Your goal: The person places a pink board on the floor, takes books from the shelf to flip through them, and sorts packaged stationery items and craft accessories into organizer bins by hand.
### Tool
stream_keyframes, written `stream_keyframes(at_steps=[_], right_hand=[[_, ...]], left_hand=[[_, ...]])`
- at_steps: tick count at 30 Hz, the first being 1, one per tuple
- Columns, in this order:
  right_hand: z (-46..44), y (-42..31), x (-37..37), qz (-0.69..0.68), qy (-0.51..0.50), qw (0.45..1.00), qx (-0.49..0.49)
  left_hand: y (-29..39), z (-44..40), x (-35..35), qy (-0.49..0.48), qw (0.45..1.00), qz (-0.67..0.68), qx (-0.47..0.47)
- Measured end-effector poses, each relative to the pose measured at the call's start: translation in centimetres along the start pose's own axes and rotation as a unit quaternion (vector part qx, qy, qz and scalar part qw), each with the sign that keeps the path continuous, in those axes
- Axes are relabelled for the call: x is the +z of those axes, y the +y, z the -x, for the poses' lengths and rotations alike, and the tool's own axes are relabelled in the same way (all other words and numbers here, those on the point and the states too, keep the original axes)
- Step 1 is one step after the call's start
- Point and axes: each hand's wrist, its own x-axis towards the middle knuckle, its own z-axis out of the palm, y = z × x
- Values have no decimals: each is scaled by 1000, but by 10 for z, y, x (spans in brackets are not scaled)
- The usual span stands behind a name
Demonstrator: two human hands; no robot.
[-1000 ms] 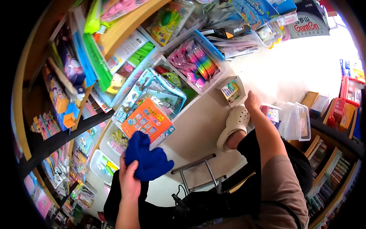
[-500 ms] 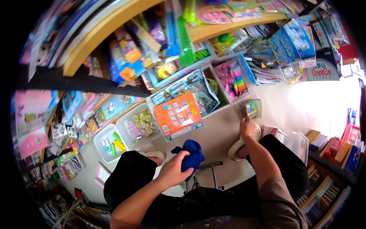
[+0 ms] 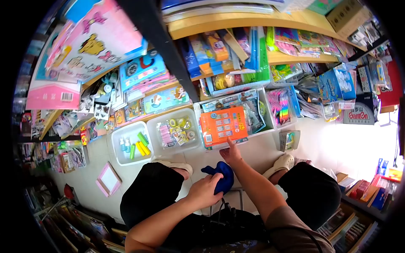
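Pale floor; on it white tub, translucent tub just beside, pink-edged panel, small open box.

"What colour is the cloth, lower centre?"
"Deep blue; the packet above, bright orange."
"Sticks in the white tub, left of centre?"
"Green and yellow."
"The pack, upper left?"
"White, printed with a pink bow and cartoon figures."

Part of blue cloth hidden under my left hand. Orange package: small print illegible; contact with my right hand not determinable. Black post: upper end cut off by top edge.
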Motion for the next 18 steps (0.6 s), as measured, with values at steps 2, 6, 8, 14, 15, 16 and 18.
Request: stream_keyframes(at_steps=[2, 6, 8, 14, 15, 16, 18], right_hand=[[-7, 0, 5, -49, -23, 997, -54], [-13, -7, 17, -97, -48, 991, -82], [-16, -14, 25, -107, -47, 990, -79], [-24, -34, 18, -68, -35, 989, -124], [-17, -37, 17, -57, -50, 988, -137], [-10, -43, 16, -58, -78, 987, -128], [10, -59, 13, -60, -137, 983, -110]], left_hand=[[-6, 7, -6, 8, 1000, -12, -4], [-18, 17, -10, 39, 999, 11, 14], [-24, 20, -15, 42, 999, 15, 17], [-48, 25, -26, 34, 999, 15, -7], [-53, 25, -28, 39, 999, 9, -14], [-58, 24, -30, 44, 999, 3, -21], [-64, 23, -35, 71, 996, 16, -49]])
